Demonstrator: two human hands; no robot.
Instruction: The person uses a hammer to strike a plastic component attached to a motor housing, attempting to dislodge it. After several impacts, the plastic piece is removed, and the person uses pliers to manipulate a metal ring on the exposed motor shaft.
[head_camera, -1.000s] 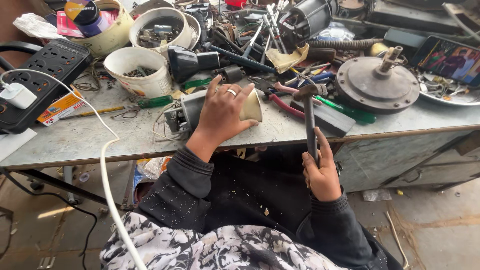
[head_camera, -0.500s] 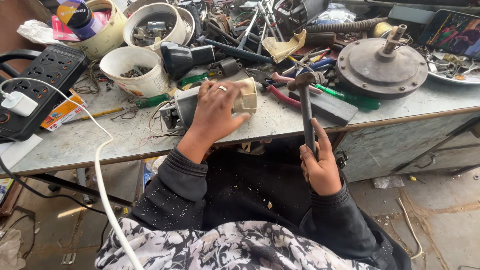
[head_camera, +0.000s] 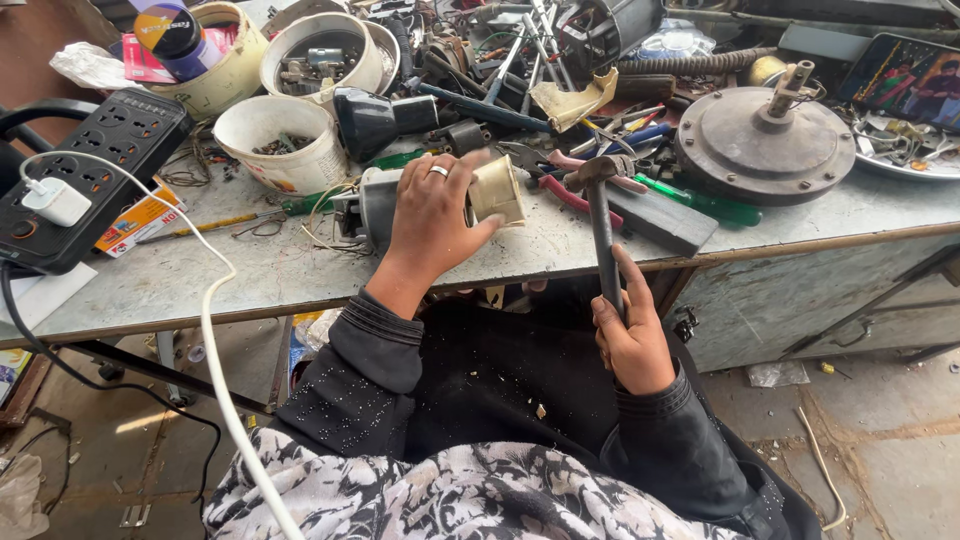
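My left hand, with a ring on one finger, grips a small motor lying on its side on the grey workbench; the motor has a dark body and a brass-coloured end. My right hand holds the dark handle of a hammer below the bench edge. The hammer's head sits just right of the motor's brass end, a small gap apart.
A round metal fan motor housing lies at right, a phone beyond it. Red-handled pliers and a green screwdriver lie behind the hammer. White tubs of parts, a black power strip and a white cable are at left.
My left hand has turned the motor a little and holds it more firmly. The hammer has risen slightly, its head now closer to the motor's brass end.
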